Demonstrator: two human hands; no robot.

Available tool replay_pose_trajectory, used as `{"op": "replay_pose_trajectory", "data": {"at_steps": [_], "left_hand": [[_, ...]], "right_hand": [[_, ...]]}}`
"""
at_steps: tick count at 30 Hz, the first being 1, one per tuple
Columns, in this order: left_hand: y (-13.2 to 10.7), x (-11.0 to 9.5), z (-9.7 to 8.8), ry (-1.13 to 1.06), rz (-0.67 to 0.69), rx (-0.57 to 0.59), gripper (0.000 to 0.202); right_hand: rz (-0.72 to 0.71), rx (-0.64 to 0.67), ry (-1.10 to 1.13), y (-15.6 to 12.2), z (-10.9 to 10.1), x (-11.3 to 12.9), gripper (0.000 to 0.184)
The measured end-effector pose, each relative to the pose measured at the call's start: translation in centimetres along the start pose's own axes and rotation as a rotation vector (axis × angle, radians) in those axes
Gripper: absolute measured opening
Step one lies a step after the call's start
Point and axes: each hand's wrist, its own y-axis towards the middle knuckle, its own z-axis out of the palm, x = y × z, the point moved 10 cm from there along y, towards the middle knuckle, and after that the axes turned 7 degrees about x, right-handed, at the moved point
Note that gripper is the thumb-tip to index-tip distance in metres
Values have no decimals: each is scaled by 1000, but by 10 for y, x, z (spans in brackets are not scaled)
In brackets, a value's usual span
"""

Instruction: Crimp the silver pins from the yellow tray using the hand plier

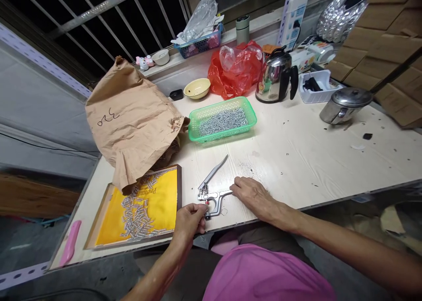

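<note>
Silver hand pliers [216,197], like snap-fastener pliers, lie on the table near its front edge, with one long lever [214,171] raised away from the body. My right hand [252,195] is closed around the end of the other handle. At the jaw, by a small red part, my left hand [191,219] pinches with thumb and forefinger; what it holds there is too small to make out. To the left, a shallow tray with a yellow bottom [110,219] bears many small silver metal pieces [136,217]. A green basket [222,136] farther back contains many similar small pieces.
A brown paper bag [132,112] leans over the tray's back. Behind the basket are a yellow bowl [197,89], a red plastic bag [227,70] and a kettle [273,77]. A lidded metal pot [344,105] stands right; a pink-handled tool [70,244] lies front left.
</note>
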Motion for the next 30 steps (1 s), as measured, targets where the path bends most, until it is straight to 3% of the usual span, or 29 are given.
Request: {"op": "replay_pose_trajectory", "data": {"at_steps": [8,12,13,17,19,21,25,30], "left_hand": [[0,1,5,88,-101,86,48],[2,5,6,87,-190,139,51],[3,5,6,89,-196,141,52],[3,5,5,99,-186,133,52],[2,5,5,99,-180,125,52],[0,5,5,101,-172,113,51],[-1,4,5,96,-137,104,51],[-1,6,4,84,-142,96,54]], "right_hand": [[15,10,-4,-1,5,0,15],[6,73,19,1,-4,-1,6],[-1,88,25,4,-9,-3,12],[-55,155,13,25,-23,-17,82],[-103,245,7,38,-18,-21,97],[-144,313,0,48,-13,-23,99],[-194,299,-48,63,-20,-18,96],[-199,368,-130,71,-23,-10,77]]}}
